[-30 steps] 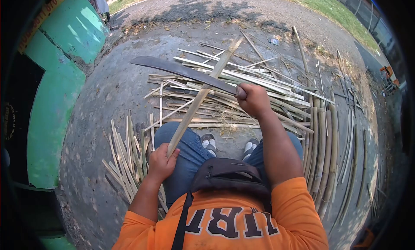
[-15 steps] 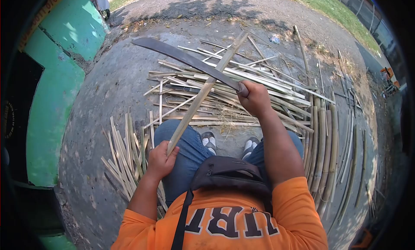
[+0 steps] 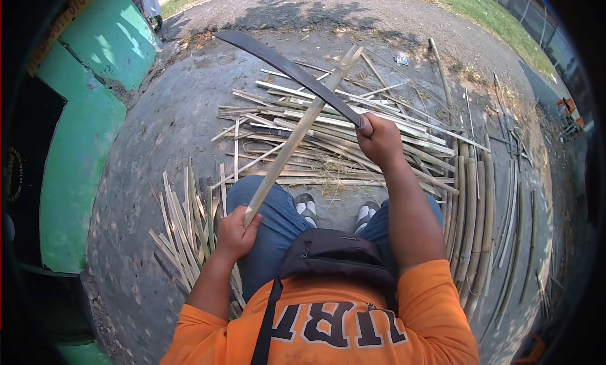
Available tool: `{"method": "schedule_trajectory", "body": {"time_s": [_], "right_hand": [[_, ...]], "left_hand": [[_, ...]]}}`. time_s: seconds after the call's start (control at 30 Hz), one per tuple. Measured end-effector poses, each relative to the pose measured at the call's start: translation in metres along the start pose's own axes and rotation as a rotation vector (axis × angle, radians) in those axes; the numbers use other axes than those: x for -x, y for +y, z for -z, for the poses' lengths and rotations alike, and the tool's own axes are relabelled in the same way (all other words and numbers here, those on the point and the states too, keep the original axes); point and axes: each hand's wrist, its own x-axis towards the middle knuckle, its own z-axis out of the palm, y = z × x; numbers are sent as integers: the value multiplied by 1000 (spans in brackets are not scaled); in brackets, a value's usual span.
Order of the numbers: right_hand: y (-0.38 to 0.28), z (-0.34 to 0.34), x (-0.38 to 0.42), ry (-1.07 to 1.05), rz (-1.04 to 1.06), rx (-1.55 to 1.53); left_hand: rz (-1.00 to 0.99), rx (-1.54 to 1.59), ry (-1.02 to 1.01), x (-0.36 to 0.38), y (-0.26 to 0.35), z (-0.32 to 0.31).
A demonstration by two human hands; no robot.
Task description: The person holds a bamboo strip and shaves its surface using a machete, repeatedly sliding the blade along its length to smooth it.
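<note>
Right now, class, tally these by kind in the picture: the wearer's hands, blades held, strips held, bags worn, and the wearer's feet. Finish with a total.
Hands, left hand and right hand: 2
Machete: 1
Bamboo strip: 1
Waist bag: 1
Feet, left foot and right foot: 2
Total: 7

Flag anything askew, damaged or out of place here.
The green wall looks damaged: a rough grey patch interrupts its paint. A small litter-like scrap lies near the far side of the strip pile, whose pieces cross at uneven angles.
</note>
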Motion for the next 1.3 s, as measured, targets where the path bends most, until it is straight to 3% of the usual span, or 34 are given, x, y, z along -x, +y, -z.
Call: {"method": "schedule_trajectory", "body": {"time_s": [0.07,0.17,0.27,0.33,0.4,0.5,0.6,0.83,0.97,1.1,1.23,1.3], "right_hand": [[-12,-4,4,33,215,46],[-24,-7,8,-93,412,102],[-5,-13,2,-44,368,130],[19,-14,-8,-13,44,119],[34,-13,-18,183,-199,-4],[43,-12,-12,223,-278,-105],[27,-2,-7,143,-247,-74],[-5,-9,7,-51,225,64],[5,-13,2,-30,151,77],[25,-6,-9,56,-154,-73],[26,-8,-6,94,-197,-220],[21,-10,-3,80,-105,-167]], "left_hand": [[-5,1,16,2,-1,-3],[-9,-8,21,1,-5,-5],[-17,-10,10,2,-7,-1],[-23,-16,11,3,-7,-1],[-47,-54,-6,0,-9,-1],[-54,-85,-31,-2,-7,2],[-31,-80,-43,-2,-4,0],[-10,-41,0,0,-2,-3],[-9,-17,-54,1,-6,5],[-21,26,-94,-1,-9,8],[-54,36,-90,-3,-4,8],[-30,56,-85,-4,-3,7]]}}
